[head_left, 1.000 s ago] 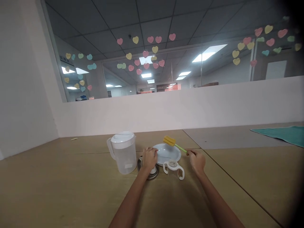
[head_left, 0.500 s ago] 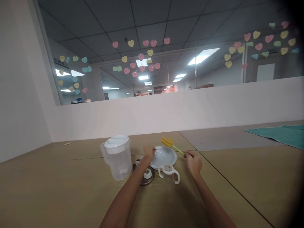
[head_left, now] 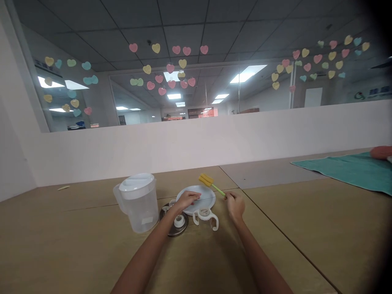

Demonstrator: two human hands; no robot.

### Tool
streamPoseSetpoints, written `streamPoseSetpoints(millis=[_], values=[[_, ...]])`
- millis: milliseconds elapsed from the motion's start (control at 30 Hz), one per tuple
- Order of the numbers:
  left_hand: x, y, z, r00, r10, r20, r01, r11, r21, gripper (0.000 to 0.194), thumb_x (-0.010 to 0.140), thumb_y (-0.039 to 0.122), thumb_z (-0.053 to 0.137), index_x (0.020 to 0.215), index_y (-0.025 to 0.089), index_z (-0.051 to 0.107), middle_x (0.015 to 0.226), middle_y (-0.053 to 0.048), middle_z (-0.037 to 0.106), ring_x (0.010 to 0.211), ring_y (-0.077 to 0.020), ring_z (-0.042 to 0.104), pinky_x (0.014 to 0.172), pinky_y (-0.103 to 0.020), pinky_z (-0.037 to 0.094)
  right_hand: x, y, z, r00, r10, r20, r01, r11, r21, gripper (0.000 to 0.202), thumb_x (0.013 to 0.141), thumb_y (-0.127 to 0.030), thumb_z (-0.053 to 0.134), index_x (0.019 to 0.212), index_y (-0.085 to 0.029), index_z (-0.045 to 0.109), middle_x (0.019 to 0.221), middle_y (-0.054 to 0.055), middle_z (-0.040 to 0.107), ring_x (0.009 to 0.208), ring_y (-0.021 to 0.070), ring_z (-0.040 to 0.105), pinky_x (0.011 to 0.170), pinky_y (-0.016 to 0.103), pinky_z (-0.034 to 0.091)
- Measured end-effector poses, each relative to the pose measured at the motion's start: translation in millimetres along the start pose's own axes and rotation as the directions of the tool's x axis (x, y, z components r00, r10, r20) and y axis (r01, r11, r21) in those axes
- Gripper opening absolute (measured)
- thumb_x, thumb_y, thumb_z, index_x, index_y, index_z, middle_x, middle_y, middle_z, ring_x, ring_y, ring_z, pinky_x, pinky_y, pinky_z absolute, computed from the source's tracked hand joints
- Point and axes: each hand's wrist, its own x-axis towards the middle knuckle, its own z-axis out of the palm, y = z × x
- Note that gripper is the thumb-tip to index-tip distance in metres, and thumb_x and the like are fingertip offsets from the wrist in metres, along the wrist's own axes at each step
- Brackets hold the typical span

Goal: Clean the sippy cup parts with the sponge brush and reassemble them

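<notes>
My right hand [head_left: 235, 206] is closed around the light green handle of a sponge brush [head_left: 206, 179]. Its yellow sponge head points up and to the left, near the far rim of a white plate [head_left: 210, 200]. Over that plate, my left hand [head_left: 188, 199] stretches its fingers to the right and holds nothing; whether it touches the plate I cannot tell. In front of the plate stands a clear baby bottle [head_left: 205, 214] with two white handles. A round metal tray [head_left: 176, 233], partly hidden by my left forearm, carries small white bottle parts [head_left: 179, 221].
A translucent pitcher [head_left: 142, 210] with a white lid stands to the left. A teal cloth [head_left: 343, 171] lies at the far right, with a reddish object [head_left: 381, 152] on it. Behind the table [head_left: 73, 241] runs a low white wall [head_left: 171, 147] below a window.
The view has turned to the right, so things sit further left. My left hand has gone from curled to stretched fingers over the plate. My right hand keeps its hold on the sponge brush.
</notes>
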Motion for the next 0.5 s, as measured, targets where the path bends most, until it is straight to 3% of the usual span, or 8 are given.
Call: streamPoseSetpoints(millis=[67, 133, 167, 233, 333, 500], values=[[-25, 5, -1.6, 0.998, 0.037, 0.060, -0.035, 0.998, -0.043, 0.044, 0.087, 0.042, 0.035, 0.104, 0.015, 0.065, 0.104, -0.008, 0.067, 0.094, -0.0202, 0.061, 0.077, -0.030, 0.049, 0, -1, 1, 1.000, 0.005, 0.005, -0.005, 1.000, -0.013, 0.036, 0.067, -0.033, 0.040, 0.071, -0.017, 0.072, 0.075, 0.008, 0.070, 0.069, 0.0208, 0.058, 0.056, 0.026, 0.034], [-48, 9, 2.0, 0.990, 0.095, 0.102, -0.091, 0.995, -0.037, 0.040, 0.083, 0.045, 0.044, 0.104, 0.019, 0.065, 0.109, -0.005, 0.065, 0.099, -0.0193, 0.059, 0.086, -0.030, 0.046, 0, -2, 1, 1.000, 0.016, 0.007, -0.016, 0.999, -0.035, 0.037, 0.067, -0.034, 0.040, 0.074, -0.017, 0.073, 0.076, 0.007, 0.070, 0.069, 0.0203, 0.058, 0.055, 0.026, 0.034], [-58, 11, 5.2, 0.978, 0.176, 0.107, -0.179, 0.984, 0.012, 0.040, 0.080, 0.046, 0.051, 0.109, 0.021, 0.062, 0.113, -0.004, 0.063, 0.103, -0.0199, 0.057, 0.090, -0.031, 0.043, 0, -3, 1, 1.000, 0.021, 0.002, -0.021, 0.999, -0.045, 0.038, 0.067, -0.034, 0.039, 0.076, -0.018, 0.073, 0.076, 0.007, 0.070, 0.069, 0.0201, 0.058, 0.055, 0.026, 0.033], [-72, 12, 13.3, 0.959, 0.282, 0.036, -0.283, 0.943, 0.174, 0.052, 0.071, 0.049, 0.062, 0.116, 0.023, 0.058, 0.116, -0.005, 0.061, 0.107, -0.0224, 0.053, 0.095, -0.035, 0.039, 0, -4, 1, 1.000, 0.013, -0.006, -0.013, 0.999, -0.048, 0.039, 0.068, -0.034, 0.039, 0.078, -0.018, 0.073, 0.076, 0.006, 0.070, 0.070, 0.0198, 0.058, 0.056, 0.025, 0.033], [-80, 11, 26.6, 0.937, 0.340, -0.082, -0.300, 0.902, 0.311, 0.054, 0.066, 0.052, 0.066, 0.111, 0.024, 0.060, 0.107, -0.006, 0.062, 0.104, -0.0242, 0.052, 0.094, -0.038, 0.037, -1, -6, -1, 1.000, -0.003, -0.001, 0.003, 0.999, -0.046, 0.037, 0.067, -0.033, 0.040, 0.079, -0.019, 0.073, 0.077, 0.005, 0.070, 0.071, 0.0196, 0.058, 0.058, 0.025, 0.033], [-84, 9, 48.3, 0.923, 0.305, -0.236, -0.266, 0.946, 0.184, 0.057, 0.055, 0.049, 0.075, 0.102, 0.021, 0.061, 0.099, -0.006, 0.060, 0.095, -0.0231, 0.054, 0.085, -0.037, 0.042, -3, -8, -2, 1.000, -0.016, 0.011, 0.017, 0.999, -0.040, 0.036, 0.067, -0.032, 0.041, 0.078, -0.020, 0.072, 0.076, 0.004, 0.069, 0.071, 0.0192, 0.058, 0.059, 0.025, 0.033]])
